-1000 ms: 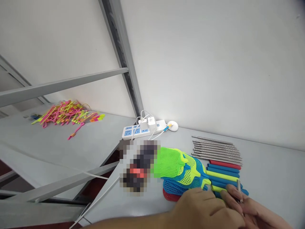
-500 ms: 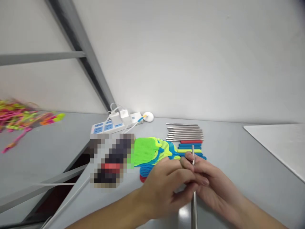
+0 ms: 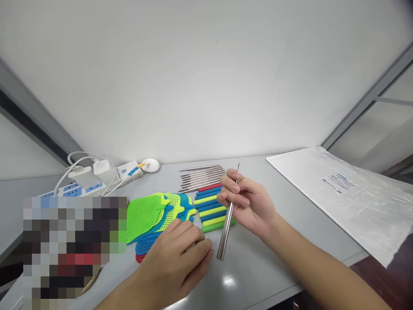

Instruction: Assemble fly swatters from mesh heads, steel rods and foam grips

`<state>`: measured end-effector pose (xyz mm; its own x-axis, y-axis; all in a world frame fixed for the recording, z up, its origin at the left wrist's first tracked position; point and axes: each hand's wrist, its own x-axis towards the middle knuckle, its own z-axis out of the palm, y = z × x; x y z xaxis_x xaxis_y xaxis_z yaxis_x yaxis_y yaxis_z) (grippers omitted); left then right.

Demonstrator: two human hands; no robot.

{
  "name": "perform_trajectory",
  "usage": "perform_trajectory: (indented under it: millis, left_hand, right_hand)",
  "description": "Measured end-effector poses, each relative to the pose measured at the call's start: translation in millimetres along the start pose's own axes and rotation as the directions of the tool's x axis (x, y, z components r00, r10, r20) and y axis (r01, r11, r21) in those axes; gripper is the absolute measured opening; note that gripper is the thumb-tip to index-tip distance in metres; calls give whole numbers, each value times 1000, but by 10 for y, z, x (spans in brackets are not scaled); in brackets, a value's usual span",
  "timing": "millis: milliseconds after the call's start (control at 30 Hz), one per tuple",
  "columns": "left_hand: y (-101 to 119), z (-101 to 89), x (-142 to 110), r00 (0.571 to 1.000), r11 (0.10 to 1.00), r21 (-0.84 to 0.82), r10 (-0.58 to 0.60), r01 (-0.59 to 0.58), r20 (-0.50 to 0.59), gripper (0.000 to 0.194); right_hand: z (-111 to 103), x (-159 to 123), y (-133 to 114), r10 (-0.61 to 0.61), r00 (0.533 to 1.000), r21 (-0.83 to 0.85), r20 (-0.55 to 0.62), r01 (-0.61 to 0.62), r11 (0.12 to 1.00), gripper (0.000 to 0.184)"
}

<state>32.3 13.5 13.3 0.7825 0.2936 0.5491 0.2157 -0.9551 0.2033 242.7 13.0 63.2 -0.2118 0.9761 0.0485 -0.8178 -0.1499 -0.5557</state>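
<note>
My right hand (image 3: 248,202) is closed round a telescopic metal rod (image 3: 227,221), held upright and slightly tilted above the grey table (image 3: 274,224). My left hand (image 3: 178,254) lies on the table with fingers curled, nothing visible in them, touching the near edge of a stack of green, yellow, blue and red swatter heads (image 3: 155,213). Between the hands lie several coloured handle sleeves (image 3: 209,206) in a row. Behind them is a row of several more metal rods (image 3: 200,176).
A white and blue power strip (image 3: 93,178) with chargers and cables sits at the back left by a small white puck (image 3: 150,164). A clear plastic bag (image 3: 342,193) lies at the right. A blurred-out patch (image 3: 74,245) covers the left foreground.
The view has swung right, losing the pink and yellow pile. My hands have come apart: the right lifted the rod clear, the left dropped to the table by the swatter heads.
</note>
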Motion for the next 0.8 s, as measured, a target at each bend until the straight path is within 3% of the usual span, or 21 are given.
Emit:
perform_trajectory:
  millis: [233, 367, 667, 800]
  left_hand:
    - [8, 115, 44, 989, 948, 286, -146, 135, 15, 13]
    - [1, 154, 43, 975, 913, 368, -215, 179, 59, 13]
    - [7, 201, 14, 945, 919, 292, -307, 263, 114, 10]
    - [49, 168, 38, 965, 950, 211, -251, 231, 73, 10]
  right_hand:
    - [-59, 24, -164, -83, 997, -20, -11, 82, 996, 21]
    - [-152, 63, -225, -151, 985, -153, -88, 137, 979, 20]
    - [-272, 118, -251, -224, 964, -278, -144, 178, 944, 17]
    - [-268, 115, -198, -226, 964, -301, -141, 175, 937, 16]
